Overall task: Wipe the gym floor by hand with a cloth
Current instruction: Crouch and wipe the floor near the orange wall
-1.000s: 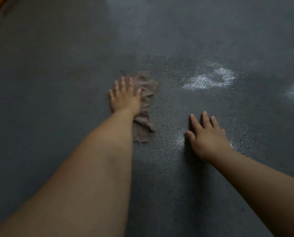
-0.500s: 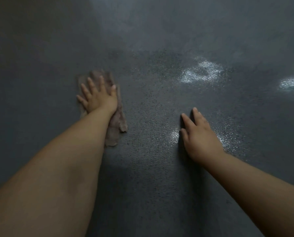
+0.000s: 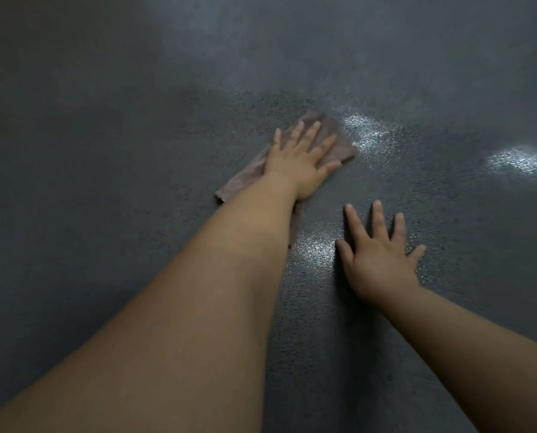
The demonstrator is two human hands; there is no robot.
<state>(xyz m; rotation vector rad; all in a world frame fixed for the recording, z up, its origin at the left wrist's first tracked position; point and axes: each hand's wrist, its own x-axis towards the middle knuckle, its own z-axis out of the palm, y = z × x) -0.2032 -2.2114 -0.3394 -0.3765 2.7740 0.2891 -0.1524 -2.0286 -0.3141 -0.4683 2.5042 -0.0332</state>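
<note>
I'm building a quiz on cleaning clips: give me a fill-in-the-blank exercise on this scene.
1. The left hand presses flat on a brownish ____.
2. The right hand rests, fingers spread, directly on the dark grey textured ____.
3. The bright wet-looking reflection lies to the ____ of the cloth.

Missing words: cloth; floor; right

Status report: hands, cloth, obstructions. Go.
Left hand flat, fingers spread, pressing the brownish rag cloth onto the dark grey speckled floor. Right hand open, braced on bare floor. No obstructions in view.
</note>
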